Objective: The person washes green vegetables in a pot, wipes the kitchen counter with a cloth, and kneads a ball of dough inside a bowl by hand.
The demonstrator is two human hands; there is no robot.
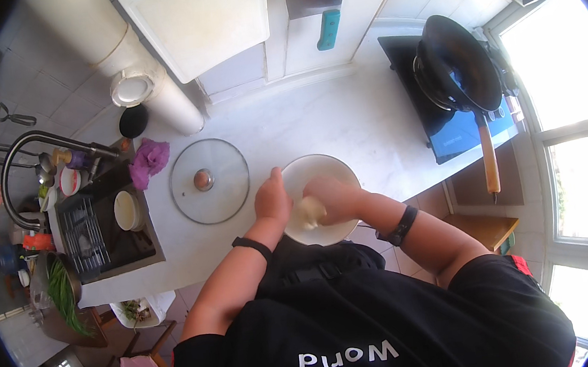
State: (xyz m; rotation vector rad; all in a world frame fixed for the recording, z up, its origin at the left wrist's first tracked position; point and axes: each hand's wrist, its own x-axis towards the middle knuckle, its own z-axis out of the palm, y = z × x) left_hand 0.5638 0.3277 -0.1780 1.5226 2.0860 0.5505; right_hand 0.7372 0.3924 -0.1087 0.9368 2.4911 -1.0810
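Observation:
A wide white bowl (335, 163) with a thin dark rim stands at the counter's near edge, close against my body. My left hand (272, 199) holds its left rim, the thumb pointing up along the edge. Inside the bowl, my right hand (335, 198) grips a pale, soft lump of dough (310, 211). The fingers are slightly blurred and partly hide the dough. Left of the bowl, a round glass lid (221, 164) with a wooden knob lies flat on the counter.
At right, a wok (460, 64) with a wooden handle rests tilted on a black cooktop (402, 57). A sink (155, 248) holding a rack and bowls lies left, with a purple cloth (151, 159) beside it. A white pipe (170, 102) rises behind.

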